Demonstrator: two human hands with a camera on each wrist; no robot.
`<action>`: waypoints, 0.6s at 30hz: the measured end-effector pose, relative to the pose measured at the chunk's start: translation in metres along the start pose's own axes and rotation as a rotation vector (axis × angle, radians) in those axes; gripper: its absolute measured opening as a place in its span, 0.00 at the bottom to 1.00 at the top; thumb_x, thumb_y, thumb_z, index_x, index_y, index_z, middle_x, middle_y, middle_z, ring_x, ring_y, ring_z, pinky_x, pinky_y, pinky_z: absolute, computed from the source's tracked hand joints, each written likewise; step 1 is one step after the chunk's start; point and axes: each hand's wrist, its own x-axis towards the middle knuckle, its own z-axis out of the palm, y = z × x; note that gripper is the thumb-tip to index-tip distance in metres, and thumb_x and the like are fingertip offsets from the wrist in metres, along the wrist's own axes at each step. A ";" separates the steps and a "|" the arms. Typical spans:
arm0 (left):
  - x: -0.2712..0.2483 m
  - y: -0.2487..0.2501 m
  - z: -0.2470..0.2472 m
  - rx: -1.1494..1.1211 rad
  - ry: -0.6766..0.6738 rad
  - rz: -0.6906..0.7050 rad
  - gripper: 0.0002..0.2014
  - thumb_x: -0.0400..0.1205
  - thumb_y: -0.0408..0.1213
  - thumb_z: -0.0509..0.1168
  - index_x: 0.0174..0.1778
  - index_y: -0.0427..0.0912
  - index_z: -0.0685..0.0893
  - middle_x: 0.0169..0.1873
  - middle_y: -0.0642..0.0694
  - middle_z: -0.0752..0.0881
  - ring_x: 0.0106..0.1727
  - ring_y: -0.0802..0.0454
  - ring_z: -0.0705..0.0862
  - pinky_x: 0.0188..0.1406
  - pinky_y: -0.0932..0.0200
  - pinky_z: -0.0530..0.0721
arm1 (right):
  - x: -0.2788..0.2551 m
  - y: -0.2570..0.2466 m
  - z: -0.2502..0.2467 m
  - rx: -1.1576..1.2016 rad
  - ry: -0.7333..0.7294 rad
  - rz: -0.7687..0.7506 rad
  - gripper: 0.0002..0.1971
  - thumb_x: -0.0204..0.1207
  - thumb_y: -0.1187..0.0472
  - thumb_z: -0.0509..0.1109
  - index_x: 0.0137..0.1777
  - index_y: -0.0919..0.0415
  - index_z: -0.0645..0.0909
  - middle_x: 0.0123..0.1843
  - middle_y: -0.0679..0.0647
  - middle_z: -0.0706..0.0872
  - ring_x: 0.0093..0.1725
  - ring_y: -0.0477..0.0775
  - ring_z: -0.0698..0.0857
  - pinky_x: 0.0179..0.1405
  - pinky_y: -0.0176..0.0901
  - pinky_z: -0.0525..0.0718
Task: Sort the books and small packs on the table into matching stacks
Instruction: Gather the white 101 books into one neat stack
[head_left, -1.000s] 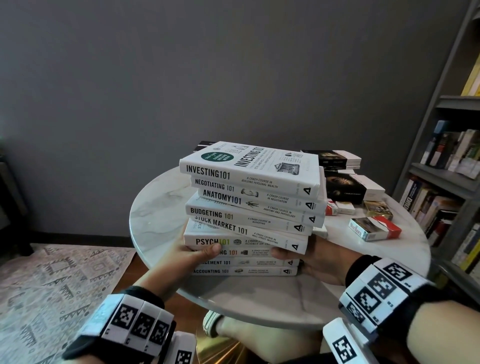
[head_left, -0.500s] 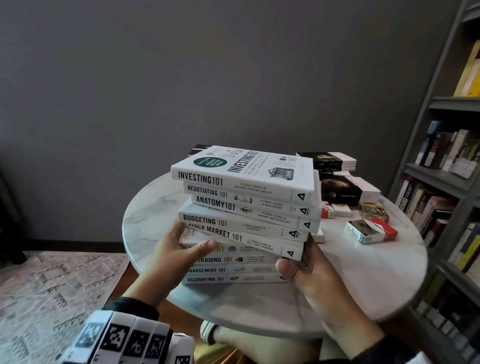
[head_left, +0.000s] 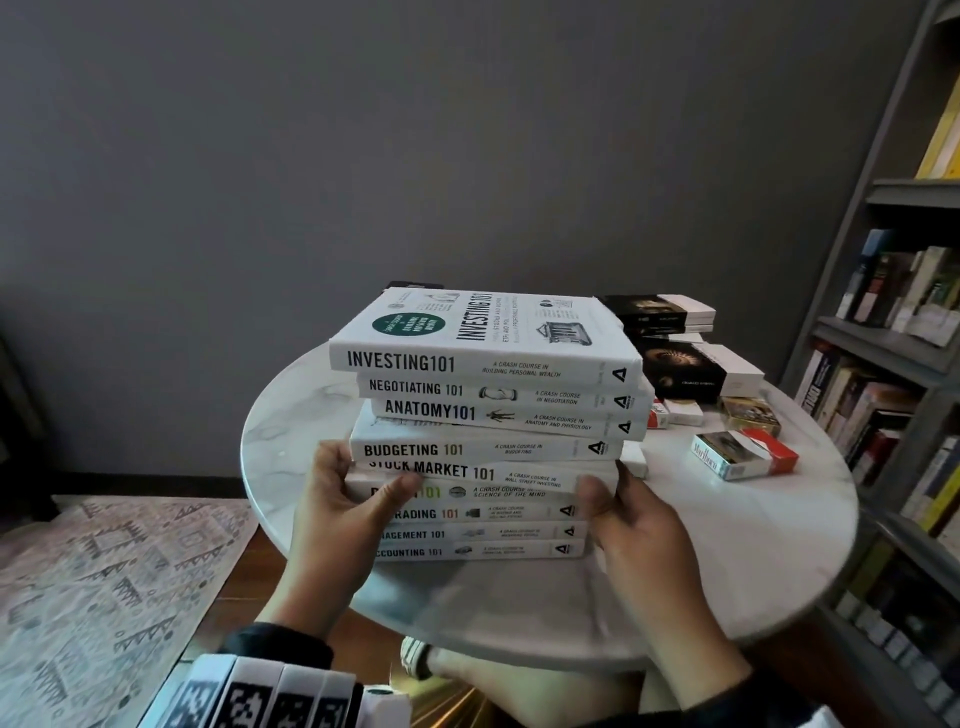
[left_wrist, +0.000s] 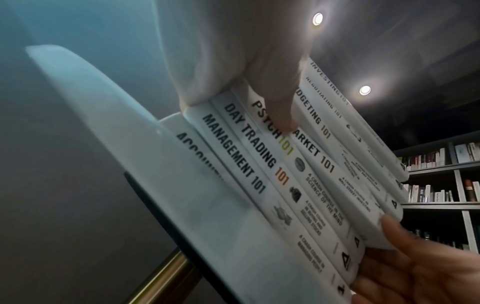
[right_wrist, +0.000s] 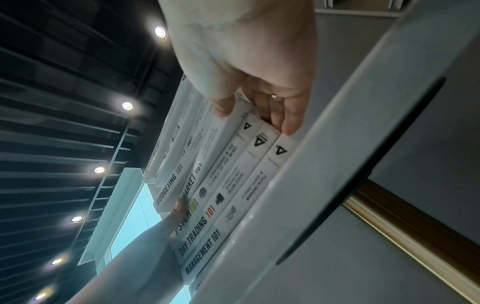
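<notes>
On the round marble counter (head_left: 291, 431), both hands clasp the white book stack (head_left: 483, 452) at its middle: left hand (head_left: 345, 512) at nine o'clock, right hand (head_left: 631, 514) at three, each grip curled round it. A Marlboro pack (head_left: 743, 454) lies well apart at two o'clock.

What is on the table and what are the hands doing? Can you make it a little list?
white book stack: nine "101" books, Investing on top, Accounting at bottom
left hand: grips stack's left side, thumb on Psych spine
right hand: grips stack's right side
table: round, white marble
dark books: behind, to the right
red-and-white pack: lying right of stack
bookshelf: far right
</notes>
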 end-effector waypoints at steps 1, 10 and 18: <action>0.000 0.000 -0.001 -0.022 -0.014 0.009 0.21 0.63 0.36 0.77 0.44 0.45 0.72 0.38 0.42 0.89 0.37 0.53 0.90 0.33 0.57 0.89 | 0.003 -0.001 -0.002 -0.034 0.000 0.007 0.08 0.74 0.46 0.65 0.52 0.39 0.79 0.40 0.28 0.86 0.44 0.26 0.83 0.37 0.14 0.74; 0.000 0.002 -0.003 -0.105 -0.061 0.011 0.40 0.46 0.60 0.82 0.46 0.46 0.71 0.44 0.40 0.90 0.42 0.46 0.90 0.33 0.53 0.89 | 0.024 -0.013 -0.006 -0.224 -0.063 0.092 0.10 0.79 0.52 0.67 0.56 0.52 0.85 0.45 0.44 0.85 0.49 0.51 0.82 0.41 0.36 0.78; 0.003 0.005 -0.007 -0.099 -0.096 -0.019 0.45 0.45 0.61 0.82 0.53 0.47 0.71 0.49 0.41 0.89 0.47 0.46 0.90 0.36 0.53 0.89 | 0.036 -0.016 -0.008 -0.152 -0.144 0.163 0.04 0.75 0.54 0.72 0.48 0.46 0.82 0.41 0.43 0.85 0.42 0.48 0.82 0.48 0.45 0.81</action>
